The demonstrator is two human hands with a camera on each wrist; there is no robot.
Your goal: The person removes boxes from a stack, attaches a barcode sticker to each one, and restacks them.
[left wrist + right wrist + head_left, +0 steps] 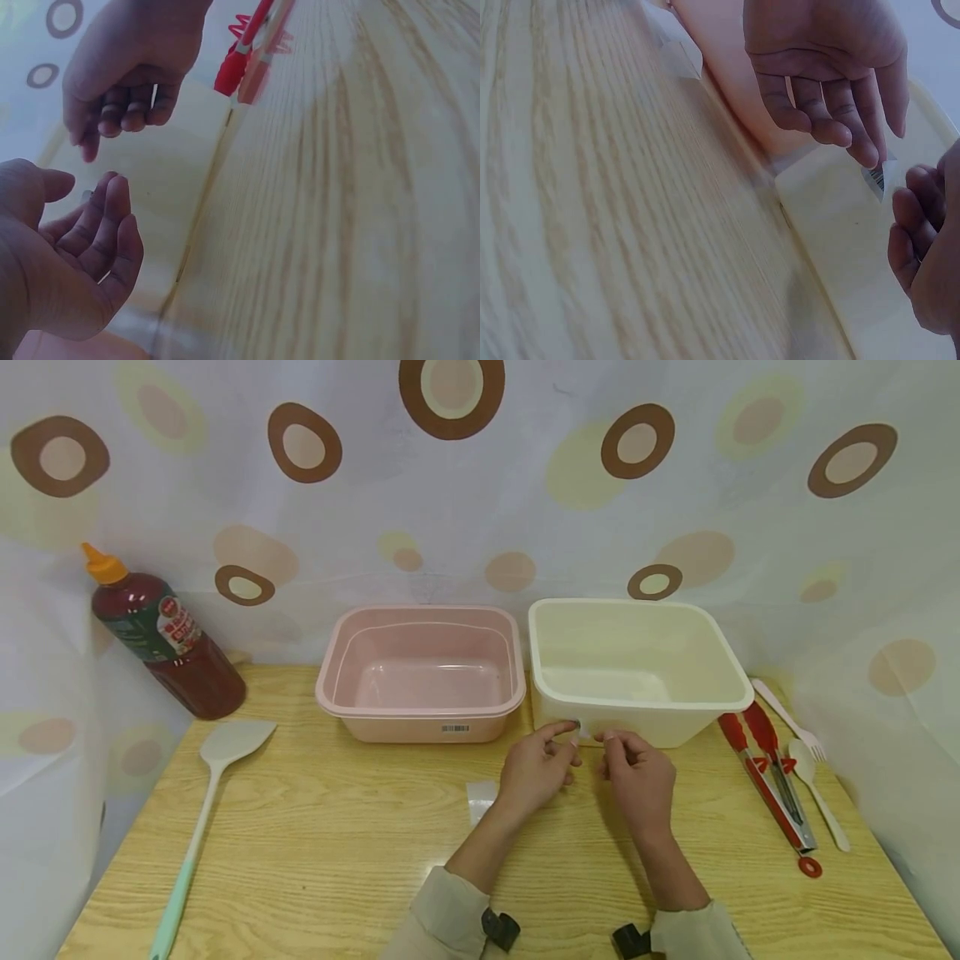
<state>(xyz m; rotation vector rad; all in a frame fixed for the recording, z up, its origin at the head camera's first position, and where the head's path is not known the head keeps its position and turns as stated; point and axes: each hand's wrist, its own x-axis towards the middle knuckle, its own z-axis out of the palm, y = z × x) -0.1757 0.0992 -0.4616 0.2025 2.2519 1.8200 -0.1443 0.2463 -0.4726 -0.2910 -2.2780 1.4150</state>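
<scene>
The cream basin (637,702) stands at the back, right of centre, with both hands at its front wall. My left hand (536,770) has thumb and index finger round a small barcode label (877,178), which looks bent and partly hidden by the fingertips. Across a small gap is my right hand (641,777), its fingers curled and its thumb and index tips close together. Nothing shows clearly in its fingers. In the left wrist view the right hand (135,71) is above the left hand (75,255), and they do not touch.
A pink basin (431,727) with a barcode stands left of the cream one. A clear plastic piece (481,800) lies beside my left forearm. Red tongs (772,785), a spoon (821,793) and a fork (787,714) lie right; a spatula (210,802) and a sauce bottle (176,647) are left.
</scene>
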